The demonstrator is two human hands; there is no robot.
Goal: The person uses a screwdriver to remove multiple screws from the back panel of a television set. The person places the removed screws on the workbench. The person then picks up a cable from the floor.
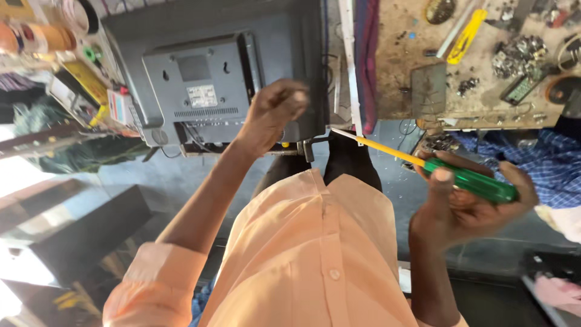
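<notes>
Evidently unscrewing: right hand [469, 206] closes its grip on the green-handled screwdriver [423, 162], left hand [272, 112] holds the television's back cover [200, 85]. Next, seat the tip squarely.

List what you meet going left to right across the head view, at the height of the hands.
Grey monitor back → left hand → yellow screwdriver shaft → right hand gripping the green screwdriver handle → blue checked cloth.
</notes>
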